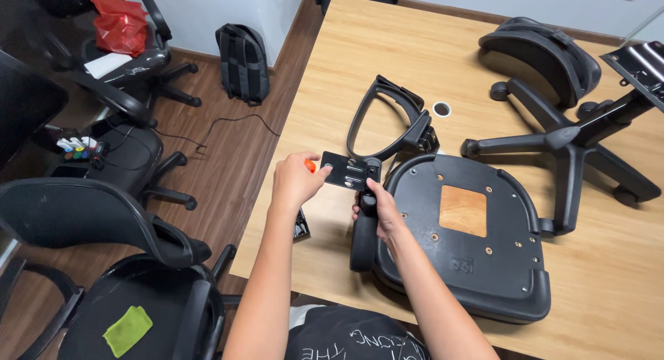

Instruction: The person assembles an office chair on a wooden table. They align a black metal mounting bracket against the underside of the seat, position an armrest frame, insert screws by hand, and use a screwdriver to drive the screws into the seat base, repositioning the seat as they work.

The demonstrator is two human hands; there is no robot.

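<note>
Holding a black armrest (365,218) w/ the right hand (382,213), fingers wrapped round its upright stem, the person has it lifted just beside the left edge of the upturned seat base (477,256). Armrest's flat mounting plate (348,172) sticks out to the left, screw holes showing. Left hand (296,182) is clenched on an orange-handled tool (310,166), prob. a screwdriver or hex key, though only the handle tip shows, so can't be sure. Its working end seems to meet the plate's left edge.

Seat base lies upside down on the wooden table (332,90), near the front edge, w/ a bare wood patch (463,210) in the middle where the mechanism would bolt on. Second armrest (391,121) lies loose on the table just behind the plate, not fixed to anything. Star base w/ castors (560,142) lies on its side to the right, well apart from the seat; backrest (546,52) rests behind it.

Judging by this, assembly (or teardown) is early to mid: neither armrest looks fastened to the seat, mechanism isn't on, base and back are separate. Can't tell whether any screws sit in the plate yet.

Other office chairs (104,222) and a backpack (242,62) stand on the floor to the left.
</note>
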